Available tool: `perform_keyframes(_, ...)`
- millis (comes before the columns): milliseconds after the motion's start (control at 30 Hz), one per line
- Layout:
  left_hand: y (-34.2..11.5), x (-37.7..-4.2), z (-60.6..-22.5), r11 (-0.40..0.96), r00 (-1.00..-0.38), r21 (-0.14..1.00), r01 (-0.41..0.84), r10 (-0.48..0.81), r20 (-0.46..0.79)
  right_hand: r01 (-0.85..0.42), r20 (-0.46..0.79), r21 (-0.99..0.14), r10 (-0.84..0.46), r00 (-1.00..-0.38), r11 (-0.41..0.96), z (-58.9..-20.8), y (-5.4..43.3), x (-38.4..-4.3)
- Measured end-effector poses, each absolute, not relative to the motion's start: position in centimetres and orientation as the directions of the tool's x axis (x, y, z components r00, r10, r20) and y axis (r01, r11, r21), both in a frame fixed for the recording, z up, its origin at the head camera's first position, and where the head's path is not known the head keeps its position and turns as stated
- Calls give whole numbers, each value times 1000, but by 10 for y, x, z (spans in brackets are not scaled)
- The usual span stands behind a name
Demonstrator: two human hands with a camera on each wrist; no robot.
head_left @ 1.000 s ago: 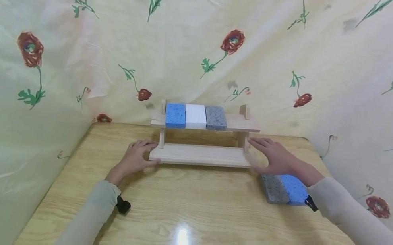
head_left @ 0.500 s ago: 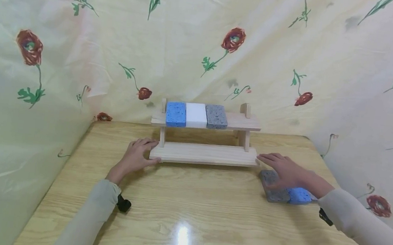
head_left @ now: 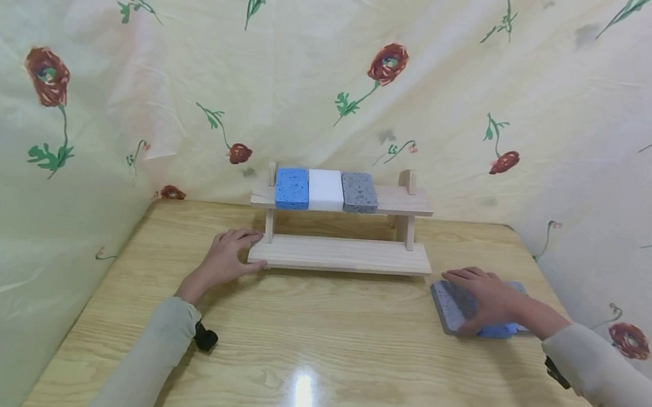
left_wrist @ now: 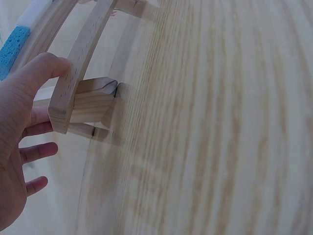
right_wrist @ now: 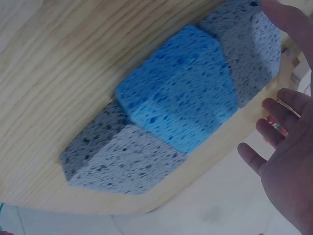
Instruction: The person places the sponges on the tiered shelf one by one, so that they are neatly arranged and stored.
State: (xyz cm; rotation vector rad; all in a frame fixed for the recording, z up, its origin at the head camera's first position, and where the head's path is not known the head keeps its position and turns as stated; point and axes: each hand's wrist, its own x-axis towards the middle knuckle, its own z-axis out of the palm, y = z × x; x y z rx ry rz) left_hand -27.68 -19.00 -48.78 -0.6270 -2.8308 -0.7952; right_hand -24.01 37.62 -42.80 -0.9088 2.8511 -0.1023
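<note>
A two-tier wooden shelf (head_left: 340, 255) stands toward the back of the table. My left hand (head_left: 223, 260) pinches the left end of its lower board, thumb at the front edge, as the left wrist view (left_wrist: 22, 105) confirms. On the upper board lie a blue sponge (head_left: 292, 189), a white sponge (head_left: 325, 190) and a grey sponge (head_left: 359, 192), side by side. To the right, my right hand (head_left: 486, 296) hovers with spread fingers over a grey sponge (head_left: 447, 308) on the table. Beside that one lie a blue sponge (right_wrist: 178, 88) and another grey sponge (right_wrist: 124, 161).
The wood-grain table (head_left: 312, 335) reaches back to a flower-patterned cloth (head_left: 317, 63) that hangs behind and along both sides. A bright light reflection shows on the table near the front.
My right hand has left the right end of the shelf and moved right and toward me, over the sponges on the table. My left hand has stayed on the shelf.
</note>
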Motion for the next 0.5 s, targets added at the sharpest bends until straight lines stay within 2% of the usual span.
perform_keyframes(500,-190,-277,-488,776,-904,464,426,355,236,-544,-155,-111,-555,-817,832,-434,390,-236)
